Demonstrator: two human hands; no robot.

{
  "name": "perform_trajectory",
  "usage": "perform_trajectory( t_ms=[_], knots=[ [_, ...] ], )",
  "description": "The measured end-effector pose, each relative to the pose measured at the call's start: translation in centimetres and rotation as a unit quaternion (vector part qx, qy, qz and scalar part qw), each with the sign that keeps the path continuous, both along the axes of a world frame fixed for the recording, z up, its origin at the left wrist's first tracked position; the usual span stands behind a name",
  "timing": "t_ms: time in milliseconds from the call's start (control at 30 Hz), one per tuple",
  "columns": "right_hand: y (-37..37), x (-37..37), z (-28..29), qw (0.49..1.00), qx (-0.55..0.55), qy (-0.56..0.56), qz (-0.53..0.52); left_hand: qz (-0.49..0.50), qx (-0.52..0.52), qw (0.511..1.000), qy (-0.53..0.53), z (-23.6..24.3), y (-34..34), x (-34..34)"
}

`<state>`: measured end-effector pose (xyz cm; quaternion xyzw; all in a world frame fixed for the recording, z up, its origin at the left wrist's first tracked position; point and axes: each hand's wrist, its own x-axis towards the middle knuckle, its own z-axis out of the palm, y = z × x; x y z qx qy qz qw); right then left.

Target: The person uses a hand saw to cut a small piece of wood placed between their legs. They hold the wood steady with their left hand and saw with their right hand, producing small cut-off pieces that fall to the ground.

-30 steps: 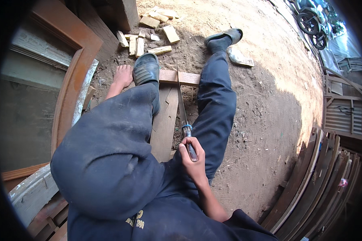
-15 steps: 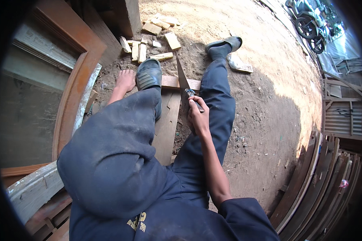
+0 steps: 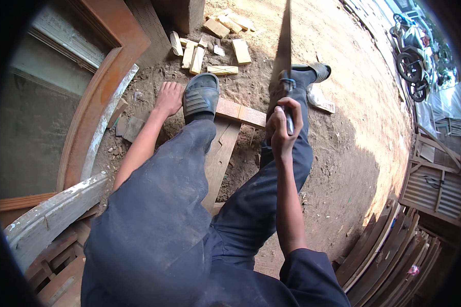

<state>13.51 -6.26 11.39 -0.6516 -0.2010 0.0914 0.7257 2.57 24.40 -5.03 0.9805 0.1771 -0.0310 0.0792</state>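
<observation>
A handsaw is raised off the wood, its blade pointing away from me. My right hand is wrapped round its handle, above my right shin. Under my left sandal lies a short wooden bar with a line across its top. The bar rests crosswise on a long plank between my legs. Just left of the sandal, my left hand is down with bent fingers, in line with the bar. Whatever it grips is hidden by the hand and the foot.
Several cut wood blocks are scattered on the dirt beyond my left foot. A framed wooden panel leans at the left. By my right foot lies a plastic-wrapped packet. Stacked boards stand at the lower right; motorcycles are parked far right.
The handsaw has come up off the wooden bar and swung to the right with my right hand. A line now shows on the bar. My left hand stays beside the sandal.
</observation>
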Motion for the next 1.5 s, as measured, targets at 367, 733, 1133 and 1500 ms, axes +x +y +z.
perform_trajectory(
  t_ms=[367, 733, 1133, 1500],
  knots=[
    [-1.9, -0.5, -9.9, 0.978, -0.189, 0.086, 0.017, -0.005, 0.023, 0.994, -0.107, -1.4, -0.3, 0.1],
    [-2.5, 0.2, -7.9, 0.973, -0.105, 0.193, -0.073, -0.012, 0.039, 0.987, -0.156, -0.9, -0.8, 0.4],
    [-2.4, -0.5, -3.4, 0.99, -0.047, 0.118, -0.063, -0.01, 0.032, 0.984, -0.173, -1.5, -0.7, 0.1],
    [-1.8, -2.8, -3.0, 0.96, -0.01, 0.278, -0.017, -0.013, 0.021, 0.986, -0.168, -0.9, -0.5, 0.5]
  ],
)
